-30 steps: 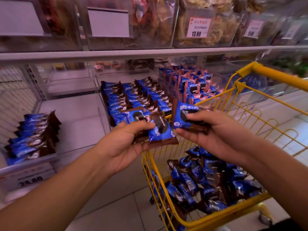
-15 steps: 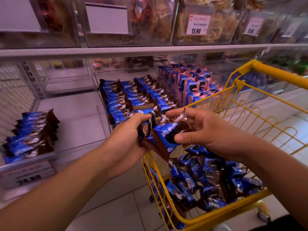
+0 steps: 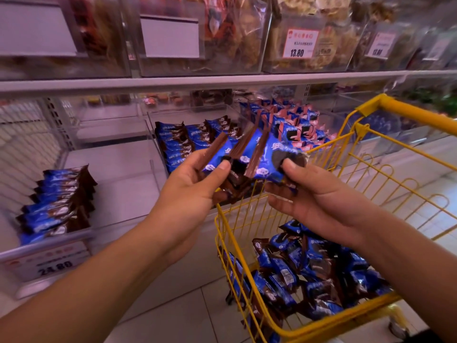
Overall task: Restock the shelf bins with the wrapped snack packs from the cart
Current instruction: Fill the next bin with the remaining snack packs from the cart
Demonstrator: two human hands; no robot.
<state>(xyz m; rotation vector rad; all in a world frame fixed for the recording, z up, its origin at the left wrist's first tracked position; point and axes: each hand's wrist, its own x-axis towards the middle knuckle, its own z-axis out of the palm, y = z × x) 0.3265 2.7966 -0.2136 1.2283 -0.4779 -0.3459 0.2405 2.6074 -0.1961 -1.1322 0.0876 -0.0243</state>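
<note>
Held above the yellow cart's (image 3: 249, 246) front rim: a fan of blue-and-brown snack packs (image 3: 249, 154). Gripped from one side by the left hand (image 3: 190, 191), thumb curled over them, and pinched at the other end by the right hand (image 3: 311, 196). More packs (image 3: 309, 276) heaped inside the cart; beyond it, rows of the same in the clear shelf bin (image 3: 153, 134).

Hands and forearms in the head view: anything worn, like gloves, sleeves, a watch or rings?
Nothing worn shows. The left hand and right hand are bare, without gloves, and no rings are visible on the fingers in view. Both forearms are uncovered down to the frame edge, with no sleeve cuff, watch or wristband in sight.
</note>
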